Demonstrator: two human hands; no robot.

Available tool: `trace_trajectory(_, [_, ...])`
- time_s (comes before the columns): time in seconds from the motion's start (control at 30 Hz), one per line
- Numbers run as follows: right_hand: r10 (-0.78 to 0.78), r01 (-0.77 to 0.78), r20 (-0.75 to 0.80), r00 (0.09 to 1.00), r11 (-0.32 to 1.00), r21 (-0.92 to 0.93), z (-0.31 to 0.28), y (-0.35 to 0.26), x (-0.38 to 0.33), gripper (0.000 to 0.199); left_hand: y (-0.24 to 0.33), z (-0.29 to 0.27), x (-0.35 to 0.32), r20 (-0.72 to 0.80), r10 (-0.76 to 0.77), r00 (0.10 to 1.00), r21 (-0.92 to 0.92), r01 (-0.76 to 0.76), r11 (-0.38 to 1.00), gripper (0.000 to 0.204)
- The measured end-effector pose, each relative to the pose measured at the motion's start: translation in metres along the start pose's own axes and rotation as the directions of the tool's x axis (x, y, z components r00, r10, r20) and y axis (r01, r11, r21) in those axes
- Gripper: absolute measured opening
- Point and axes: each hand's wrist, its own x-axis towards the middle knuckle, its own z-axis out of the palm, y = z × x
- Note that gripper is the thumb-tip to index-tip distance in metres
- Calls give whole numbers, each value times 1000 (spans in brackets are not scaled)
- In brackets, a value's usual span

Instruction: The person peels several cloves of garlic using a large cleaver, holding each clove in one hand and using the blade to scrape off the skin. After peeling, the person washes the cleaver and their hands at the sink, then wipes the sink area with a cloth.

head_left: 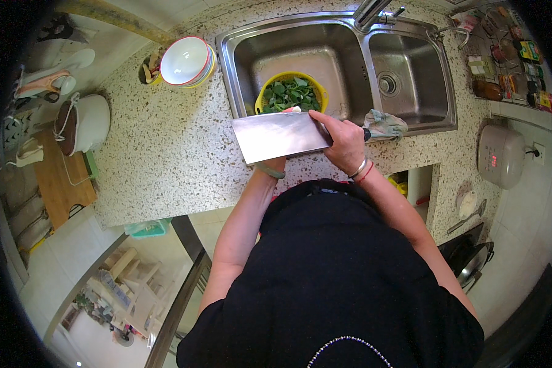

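Note:
A wide cleaver lies across the front edge of the sink, held level with its broad blade pointing left. My right hand is closed round its handle, one finger stretched along the blade. The dark end of the handle sticks out beside the palm. My left hand is under the blade, and its fingers are hidden. A small white and pink piece peeks over the blade's far edge; I cannot make out what it is. Just beyond, a yellow basket of green leaves sits in the large basin.
The double steel sink has a tap at the back. A grey cloth hangs over its front rim. Stacked bowls stand on the speckled counter at left, a rice cooker at right.

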Motion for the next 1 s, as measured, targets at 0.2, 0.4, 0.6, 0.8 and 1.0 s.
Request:
trace_trajectory(0.2, [26,-26,34,999,1000,5,0,10,-2,48,0,-8,-2,-82,-28,996,53,33,998,48])
trace_trajectory(0.4, [77,-75,42,996,995,-63,13,36,-15,43,0,-15,-1,-250,-253,935,7,263,965,32])
trace_trajectory(0.6, [58,-56,56,997,997,-46,3,28,-12,41,-6,-3,1,-215,-140,966,-10,141,990,34])
trace_trajectory(0.8, [108,-107,-3,994,985,138,4,3,-9,43,-4,3,9,-127,-66,990,116,81,990,27])
trace_trajectory(1.0, [178,-152,-69,982,948,280,5,4,0,40,4,-7,10,-27,-209,977,-4,209,978,28])
